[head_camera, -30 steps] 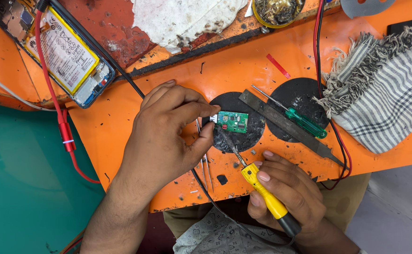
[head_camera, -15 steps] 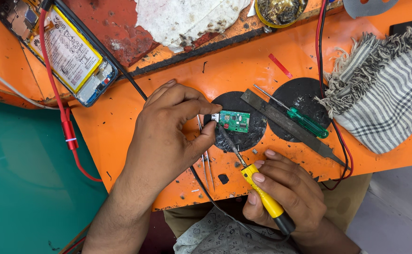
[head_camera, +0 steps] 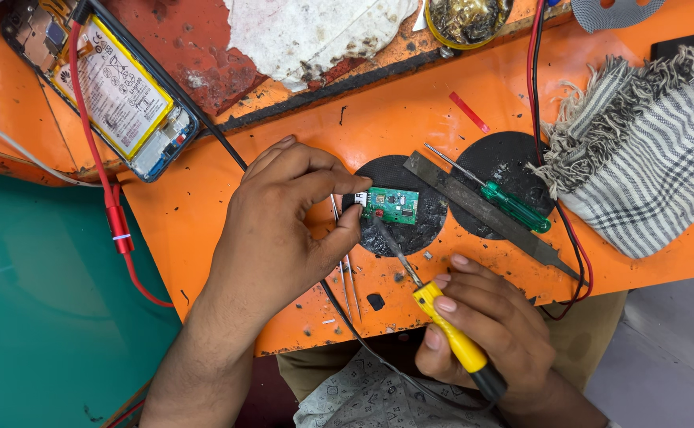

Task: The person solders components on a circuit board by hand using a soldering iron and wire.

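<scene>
Pinched between left hand (head_camera: 272,226) thumb and forefinger at its left end: one small green circuit board (head_camera: 392,204), held flat over the left of two black round pads (head_camera: 422,230) on the orange bench (head_camera: 410,119). Clenched in right hand (head_camera: 486,329): one yellow-handled soldering iron (head_camera: 442,321), tip angled up and left, ending just below the board's near edge; contact with the board not clear. One pair of thin metal tweezers (head_camera: 345,265) lying on the bench under the left hand, points toward the near edge.

Against half a second back: left hand and board in nearly the same place over the pad; iron tip much the same, close under the board; right-hand grip unchanged.

Right of the board: one flat metal file (head_camera: 474,202) running diagonally across both pads, one green-handled screwdriver (head_camera: 513,206) beside it on the second pad. One small red strip (head_camera: 469,112) farther off on the bench. One striped grey-and-white cloth (head_camera: 648,158) at far right. One round tin (head_camera: 467,17) of brassy wool at the far edge, one dirty white rag (head_camera: 307,32) left of it. One opened phone (head_camera: 109,87) with yellow-edged battery at far left, one red cable (head_camera: 113,214) trailing past it. Green mat (head_camera: 46,317) at near left.
</scene>
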